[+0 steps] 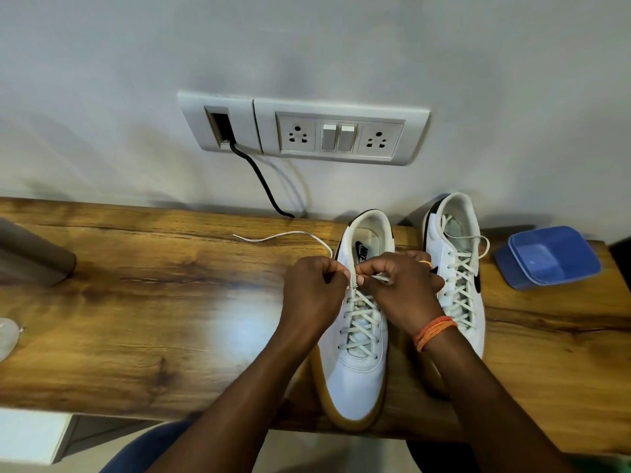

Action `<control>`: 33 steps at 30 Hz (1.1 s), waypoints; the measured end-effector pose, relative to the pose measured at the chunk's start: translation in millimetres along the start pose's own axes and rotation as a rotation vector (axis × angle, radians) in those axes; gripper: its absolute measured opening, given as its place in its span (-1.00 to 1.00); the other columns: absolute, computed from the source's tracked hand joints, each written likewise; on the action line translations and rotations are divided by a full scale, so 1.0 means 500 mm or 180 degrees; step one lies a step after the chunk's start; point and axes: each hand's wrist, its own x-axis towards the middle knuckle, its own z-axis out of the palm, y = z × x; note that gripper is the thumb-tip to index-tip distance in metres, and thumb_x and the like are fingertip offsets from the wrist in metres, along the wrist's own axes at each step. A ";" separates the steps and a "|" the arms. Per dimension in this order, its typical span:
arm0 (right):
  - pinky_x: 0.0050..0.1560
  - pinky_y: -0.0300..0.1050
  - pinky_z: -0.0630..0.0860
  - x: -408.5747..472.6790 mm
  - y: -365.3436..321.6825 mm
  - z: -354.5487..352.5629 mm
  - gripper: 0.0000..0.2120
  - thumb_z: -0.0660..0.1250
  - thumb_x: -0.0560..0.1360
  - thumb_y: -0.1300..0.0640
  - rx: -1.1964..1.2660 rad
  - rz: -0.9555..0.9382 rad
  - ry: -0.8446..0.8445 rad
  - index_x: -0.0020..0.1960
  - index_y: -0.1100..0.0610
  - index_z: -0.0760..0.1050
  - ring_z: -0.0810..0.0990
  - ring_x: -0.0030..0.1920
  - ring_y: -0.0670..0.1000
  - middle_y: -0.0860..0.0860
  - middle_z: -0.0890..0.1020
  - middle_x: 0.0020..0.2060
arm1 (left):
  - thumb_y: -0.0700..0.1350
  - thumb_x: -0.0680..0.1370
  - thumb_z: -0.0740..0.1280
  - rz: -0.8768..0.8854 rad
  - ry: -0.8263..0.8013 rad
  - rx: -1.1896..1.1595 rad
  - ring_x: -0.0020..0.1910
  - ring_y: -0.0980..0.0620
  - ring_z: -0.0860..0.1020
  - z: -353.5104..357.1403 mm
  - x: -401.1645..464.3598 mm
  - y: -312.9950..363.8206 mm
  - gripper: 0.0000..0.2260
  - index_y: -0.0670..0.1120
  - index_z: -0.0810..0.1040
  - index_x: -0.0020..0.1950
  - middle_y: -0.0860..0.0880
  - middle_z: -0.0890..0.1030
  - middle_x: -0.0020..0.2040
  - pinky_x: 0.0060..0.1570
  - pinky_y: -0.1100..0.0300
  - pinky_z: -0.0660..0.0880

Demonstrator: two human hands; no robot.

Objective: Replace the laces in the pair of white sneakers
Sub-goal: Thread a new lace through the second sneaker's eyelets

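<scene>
— Where are the shoes sitting?

— Both are resting on the long wooden tabletop (143,302), toes pointing back toward the person. The nearer white leather sneaker with the tan gum sole (358,377) is lying right under the hands; the second white sneaker with the black side mark (457,268) is standing just beside it on the right, closer to the blue plastic tub (549,256).

— And the hands?

— The left hand (312,288) is curling into a fist around one end of the off-white flat lace (362,322), whose loose tail is trailing away across the wood toward the wall. The right hand (403,285), the one wearing the orange thread wristband (435,332), is pinching the other end between fingertips, near the top eyelets. Both are closing on lace, neither is lying open.

— How far along is it looking?

— Far, I'd say. The second sneaker is showing crossings all the way up, its ends hanging loose and untied. The nearer one is crossing neatly through the lower rows; the hands are covering the uppermost holes, so I cannot tell whether those are threaded. What seems left is finishing the top and perhaps tying both.
</scene>
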 end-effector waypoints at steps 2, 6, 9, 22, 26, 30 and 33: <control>0.20 0.21 0.40 -0.001 -0.005 -0.008 -0.86 0.40 0.38 -0.09 0.0052 -0.0089 -0.0097 -0.30 -0.34 0.55 0.58 0.07 0.02 -0.29 0.63 -0.26 | -0.18 0.51 0.32 0.0004 -0.0034 0.0097 -0.38 0.13 0.57 -0.001 0.004 0.003 -0.82 -0.12 0.63 -0.27 0.03 0.61 -0.41 -0.30 0.21 0.49; 0.19 0.15 0.51 0.002 0.006 -0.028 -0.76 0.45 0.45 0.11 0.0434 -0.0049 -0.0333 -0.13 -0.27 0.65 0.65 0.01 -0.09 -0.26 0.68 -0.18 | -0.14 0.49 0.24 -0.0090 0.0538 -0.0301 -0.39 0.00 0.49 -0.031 0.021 0.004 -0.76 -0.29 0.48 -0.29 -0.21 0.55 -0.36 -0.34 0.11 0.41; 0.17 0.09 0.55 0.004 0.010 -0.038 -0.83 0.46 0.47 0.19 0.0503 -0.0032 -0.0510 -0.02 -0.04 0.70 0.66 -0.02 -0.13 -0.15 0.71 -0.13 | -0.06 0.44 0.21 -0.0457 0.1267 -0.1047 -0.33 -0.03 0.49 -0.084 0.057 -0.001 -0.77 -0.21 0.47 -0.30 -0.15 0.52 -0.36 -0.30 0.05 0.37; 0.13 0.15 0.55 0.003 0.002 -0.042 -0.88 0.39 0.45 0.02 0.0615 0.0103 -0.0577 -0.13 -0.19 0.69 0.68 -0.10 -0.13 -0.18 0.71 -0.18 | 0.13 0.53 0.38 -0.1394 -0.0329 -0.0654 -0.46 0.01 0.47 -0.054 0.036 0.002 -0.59 -0.23 0.65 -0.18 -0.07 0.60 -0.39 -0.38 0.23 0.38; 0.03 -0.01 0.58 0.006 0.001 -0.052 -0.81 0.30 0.57 0.24 0.0942 0.0192 -0.0561 0.01 0.07 0.68 0.68 -0.14 -0.03 -0.01 0.71 -0.21 | 0.05 0.49 0.46 -0.0989 -0.0272 -0.0655 -0.51 0.09 0.46 -0.010 0.018 -0.006 -0.62 -0.29 0.63 -0.22 -0.11 0.63 -0.39 -0.45 0.30 0.34; -0.10 -0.13 0.56 0.008 0.006 -0.062 -0.78 0.27 0.58 0.28 0.1084 0.0269 -0.0533 0.08 0.07 0.64 0.67 -0.14 -0.10 0.04 0.71 -0.18 | -0.10 0.49 0.48 -0.1082 -0.0264 -0.1035 -0.58 0.12 0.37 -0.006 0.019 -0.003 -0.74 -0.22 0.59 -0.31 -0.10 0.56 -0.42 -0.57 0.39 0.25; -0.18 -0.22 0.54 0.007 0.008 -0.069 -0.79 0.35 0.52 0.30 0.1027 0.0193 -0.0471 0.04 0.05 0.66 0.65 -0.18 -0.09 0.02 0.70 -0.20 | -0.16 0.54 0.42 -0.1012 -0.0376 -0.0964 -0.63 0.16 0.30 -0.006 0.020 0.002 -0.76 -0.28 0.56 -0.27 -0.16 0.50 -0.42 -0.60 0.41 0.23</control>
